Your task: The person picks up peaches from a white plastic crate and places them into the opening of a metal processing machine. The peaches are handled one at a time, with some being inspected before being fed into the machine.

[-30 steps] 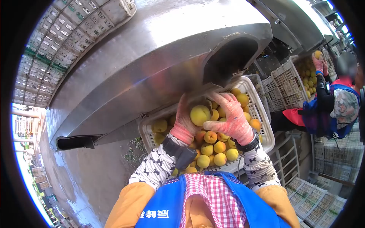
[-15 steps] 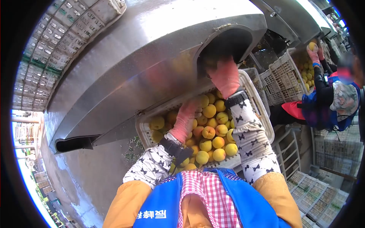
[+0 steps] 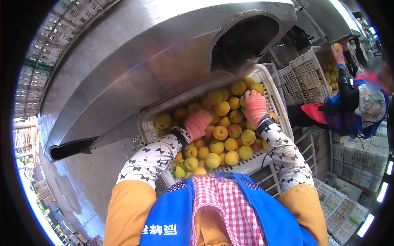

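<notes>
Yellow-orange peaches (image 3: 220, 132) fill much of a white plastic crate (image 3: 280, 107) in front of me. My left hand (image 3: 198, 124), in a pink glove, rests on the peaches left of the crate's middle. Its fingers curl downward, and what they hold is hidden. At the crate's right part my right hand (image 3: 255, 107), also in a pink glove, has its fingers bent over the fruit beside a peach (image 3: 257, 88). Whether it grips one cannot be made out. The dark opening of a metal chute (image 3: 245, 43) lies just beyond the crate.
A large curved metal machine (image 3: 135, 78) spans the far side. At the right a co-worker (image 3: 357, 98) holds a peach (image 3: 337, 46) near another crate (image 3: 308, 76) of fruit. Stacked crates (image 3: 347, 205) stand at lower right, and a crate wall (image 3: 57, 41) at upper left.
My right hand has come out of the chute opening and down onto the peaches. My left hand has shifted slightly on the fruit. More peaches show at the crate's far right.
</notes>
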Tool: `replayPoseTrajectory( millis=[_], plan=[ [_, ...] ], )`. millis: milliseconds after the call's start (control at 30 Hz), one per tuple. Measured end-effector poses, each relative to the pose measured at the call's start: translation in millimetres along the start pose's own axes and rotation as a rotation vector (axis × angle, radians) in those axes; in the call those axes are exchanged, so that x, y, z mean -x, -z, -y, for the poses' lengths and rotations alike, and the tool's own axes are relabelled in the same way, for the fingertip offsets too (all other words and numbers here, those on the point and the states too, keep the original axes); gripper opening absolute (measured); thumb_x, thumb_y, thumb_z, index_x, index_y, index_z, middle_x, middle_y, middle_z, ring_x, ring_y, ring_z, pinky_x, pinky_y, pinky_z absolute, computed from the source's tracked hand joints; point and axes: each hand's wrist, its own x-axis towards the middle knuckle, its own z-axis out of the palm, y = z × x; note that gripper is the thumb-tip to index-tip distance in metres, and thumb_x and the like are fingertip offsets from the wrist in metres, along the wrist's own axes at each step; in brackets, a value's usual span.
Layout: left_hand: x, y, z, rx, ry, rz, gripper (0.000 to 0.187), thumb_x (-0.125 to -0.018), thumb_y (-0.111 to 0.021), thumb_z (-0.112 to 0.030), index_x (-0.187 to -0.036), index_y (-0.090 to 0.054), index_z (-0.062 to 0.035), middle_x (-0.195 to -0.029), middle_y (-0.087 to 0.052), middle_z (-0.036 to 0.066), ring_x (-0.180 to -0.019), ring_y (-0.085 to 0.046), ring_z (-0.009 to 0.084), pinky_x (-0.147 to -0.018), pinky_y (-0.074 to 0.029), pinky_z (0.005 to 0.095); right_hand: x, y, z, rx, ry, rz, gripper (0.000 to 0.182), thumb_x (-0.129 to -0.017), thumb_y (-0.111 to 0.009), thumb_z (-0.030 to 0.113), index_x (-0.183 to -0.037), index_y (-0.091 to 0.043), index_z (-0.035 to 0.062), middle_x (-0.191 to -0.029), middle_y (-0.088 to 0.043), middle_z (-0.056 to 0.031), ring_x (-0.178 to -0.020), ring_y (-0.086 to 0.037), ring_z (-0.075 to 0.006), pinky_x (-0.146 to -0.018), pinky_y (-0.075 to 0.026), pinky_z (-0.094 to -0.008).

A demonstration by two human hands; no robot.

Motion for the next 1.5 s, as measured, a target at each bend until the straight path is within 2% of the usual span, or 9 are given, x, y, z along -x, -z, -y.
replayPoseTrajectory(
  millis=[67,300,500,733,967,1100,1200,1367,1500],
  plan=[
    [2,-1,-6,0.003,0.001,-0.053,0.051,-0.070,-0.075,-0.034,-0.112,-0.062,-0.0079,-0.112,-0.056,0.013,-0.112,-0.053,0.0321,-0.093,-0.047,0.0434,-4,7,2,0.065,0.008,-0.061,0.057,-0.071,-0.080,0.031,-0.121,-0.061,0.0096,-0.120,-0.059,-0.0182,-0.114,-0.059,-0.0326,-0.094,-0.050,-0.0432],
    [27,-29,-60,0.308,0.105,-0.263,0.070,-0.074,-0.074,-0.046,-0.127,-0.055,-0.0055,-0.113,-0.057,0.014,-0.106,-0.057,0.0337,-0.090,-0.048,0.0434,61,51,-10,-1.482,0.215,-0.046,0.086,-0.067,-0.082,0.014,-0.145,-0.046,0.0016,-0.134,-0.054,-0.0101,-0.127,-0.052,-0.0209,-0.108,-0.041,-0.0342],
    [12,-48,-60,0.293,0.037,-0.317,0.076,-0.082,-0.066,-0.054,-0.139,-0.048,-0.0078,-0.113,-0.057,0.015,-0.097,-0.060,0.0329,-0.083,-0.048,0.0446,58,89,31,-2.387,0.281,-0.061,0.085,-0.077,-0.080,0.032,-0.144,-0.042,-0.0043,-0.132,-0.056,-0.0122,-0.118,-0.057,-0.0219,-0.105,-0.044,-0.0343],
    [38,-76,-66,0.374,0.183,-0.379,0.076,-0.087,-0.064,-0.051,-0.146,-0.042,-0.0090,-0.139,-0.049,0.017,-0.123,-0.050,0.0335,-0.102,-0.040,0.0447,-32,121,34,-0.763,0.408,-0.851,0.068,-0.073,-0.079,0.021,-0.135,-0.055,0.0076,-0.126,-0.059,-0.0170,-0.114,-0.054,-0.0400,-0.101,-0.043,-0.0480],
    [25,-67,-64,0.345,0.113,-0.478,0.075,-0.083,-0.067,-0.051,-0.141,-0.046,-0.0066,-0.128,-0.052,0.017,-0.115,-0.053,0.0347,-0.099,-0.042,0.0460,-44,121,62,-0.692,0.020,-0.710,0.061,-0.075,-0.079,0.031,-0.127,-0.056,0.0089,-0.125,-0.057,-0.0200,-0.108,-0.056,-0.0433,-0.094,-0.047,-0.0476],
    [24,-67,-55,0.435,0.063,-0.422,0.075,-0.082,-0.069,-0.048,-0.139,-0.047,-0.0040,-0.120,-0.056,0.019,-0.109,-0.056,0.0359,-0.093,-0.046,0.0437,-95,122,57,-0.540,0.172,-1.105,0.049,-0.076,-0.079,0.018,-0.118,-0.060,0.0026,-0.107,-0.062,-0.0162,-0.094,-0.060,-0.0349,-0.082,-0.052,-0.0414],
    [35,-55,-51,0.730,0.186,-0.396,0.076,-0.084,-0.069,-0.052,-0.138,-0.047,-0.0038,-0.125,-0.057,0.018,-0.115,-0.057,0.0325,-0.097,-0.047,0.0401,-42,150,12,-1.110,0.199,-0.867,0.027,-0.086,-0.074,0.007,-0.112,-0.067,0.0036,-0.100,-0.065,-0.0099,-0.083,-0.063,-0.0188,-0.078,-0.052,-0.0298],
    [43,-22,-40,2.150,0.325,-0.236,0.073,-0.085,-0.068,-0.061,-0.133,-0.054,-0.0072,-0.118,-0.064,0.014,-0.108,-0.063,0.0240,-0.095,-0.052,0.0371,-20,44,16,-0.282,-0.118,-0.151,0.051,-0.081,-0.075,0.043,-0.113,-0.065,0.0048,-0.109,-0.066,-0.0156,-0.102,-0.066,-0.0342,-0.088,-0.054,-0.0439],
    [36,-2,-38,2.561,0.322,-0.119,0.075,-0.083,-0.064,-0.070,-0.123,-0.059,-0.0070,-0.108,-0.067,0.014,-0.083,-0.066,0.0270,-0.071,-0.057,0.0411,-86,-1,33,-0.130,-0.180,0.302,0.056,-0.077,-0.078,0.041,-0.116,-0.064,0.0040,-0.112,-0.067,-0.0178,-0.105,-0.066,-0.0340,-0.089,-0.054,-0.0420]
  ],
)
